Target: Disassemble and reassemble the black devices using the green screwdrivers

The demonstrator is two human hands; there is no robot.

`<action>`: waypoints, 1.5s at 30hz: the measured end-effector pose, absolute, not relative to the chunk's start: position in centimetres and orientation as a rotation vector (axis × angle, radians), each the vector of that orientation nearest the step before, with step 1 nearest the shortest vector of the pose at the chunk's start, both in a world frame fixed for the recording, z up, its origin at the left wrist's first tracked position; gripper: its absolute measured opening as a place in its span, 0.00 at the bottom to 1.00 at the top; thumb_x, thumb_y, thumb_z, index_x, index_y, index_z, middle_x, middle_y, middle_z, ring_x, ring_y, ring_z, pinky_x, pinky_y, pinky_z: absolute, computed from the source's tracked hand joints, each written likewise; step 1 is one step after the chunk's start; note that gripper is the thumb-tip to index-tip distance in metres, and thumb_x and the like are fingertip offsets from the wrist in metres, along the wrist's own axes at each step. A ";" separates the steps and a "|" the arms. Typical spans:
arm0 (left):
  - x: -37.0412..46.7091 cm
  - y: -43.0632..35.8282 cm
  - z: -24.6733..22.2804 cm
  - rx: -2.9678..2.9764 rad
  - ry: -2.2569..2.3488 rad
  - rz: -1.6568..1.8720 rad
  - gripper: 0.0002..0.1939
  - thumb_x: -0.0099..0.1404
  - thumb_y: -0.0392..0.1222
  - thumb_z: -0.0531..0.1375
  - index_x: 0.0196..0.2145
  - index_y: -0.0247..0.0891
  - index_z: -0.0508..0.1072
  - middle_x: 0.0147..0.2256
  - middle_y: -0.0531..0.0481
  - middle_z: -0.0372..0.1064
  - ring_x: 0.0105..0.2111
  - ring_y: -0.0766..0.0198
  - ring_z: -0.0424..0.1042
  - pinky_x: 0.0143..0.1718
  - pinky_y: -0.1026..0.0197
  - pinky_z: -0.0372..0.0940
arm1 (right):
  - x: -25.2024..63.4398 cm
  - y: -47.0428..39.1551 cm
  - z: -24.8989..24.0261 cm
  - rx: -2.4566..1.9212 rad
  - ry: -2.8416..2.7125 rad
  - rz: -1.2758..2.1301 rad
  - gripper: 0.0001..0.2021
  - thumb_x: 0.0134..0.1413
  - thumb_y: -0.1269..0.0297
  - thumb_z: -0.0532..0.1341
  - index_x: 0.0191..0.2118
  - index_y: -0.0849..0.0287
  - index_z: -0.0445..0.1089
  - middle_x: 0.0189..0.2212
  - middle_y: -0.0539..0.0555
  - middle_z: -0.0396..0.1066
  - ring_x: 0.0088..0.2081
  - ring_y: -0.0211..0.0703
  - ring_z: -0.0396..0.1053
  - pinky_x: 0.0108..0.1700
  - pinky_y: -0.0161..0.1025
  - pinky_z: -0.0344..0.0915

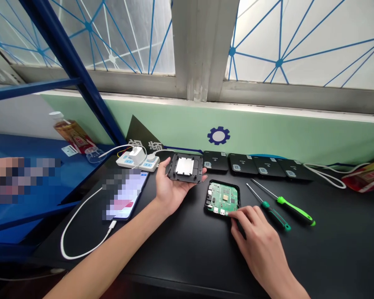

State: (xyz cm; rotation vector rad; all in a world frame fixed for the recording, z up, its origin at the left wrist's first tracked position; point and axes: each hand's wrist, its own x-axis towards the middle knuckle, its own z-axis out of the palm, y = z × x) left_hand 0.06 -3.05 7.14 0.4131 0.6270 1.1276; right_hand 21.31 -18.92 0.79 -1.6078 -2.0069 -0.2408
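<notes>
My left hand point(173, 193) is closed around a black plastic cover point(196, 169) and holds it raised above the table, inner side up. A silver metal plate point(185, 166) is fixed in the middle of that cover. My right hand point(258, 234) pinches the near right corner of an open black case point(206, 203) lying on the table. Inside this case sits a green circuit board point(220, 195) with ports along its edges. Right of the case lie a dark green-handled screwdriver point(276, 216) and a bright green-handled screwdriver point(296, 210).
Several closed black boxes point(243, 165) line the back of the table. At left, a phone point(132, 195) is plugged into a white cable point(81, 257), near a power strip point(148, 164). A bottle point(73, 132) and another person's blurred hand point(6, 178) are farther left.
</notes>
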 end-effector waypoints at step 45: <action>0.0 -2.8 6.7 0.337 0.746 1.125 0.28 0.78 0.52 0.57 0.65 0.27 0.74 0.53 0.28 0.83 0.51 0.38 0.85 0.47 0.43 0.84 | 24.5 -13.4 1.4 -1.661 -2.180 -0.325 0.10 0.79 0.70 0.56 0.44 0.57 0.73 0.39 0.56 0.72 0.41 0.48 0.70 0.40 0.43 0.66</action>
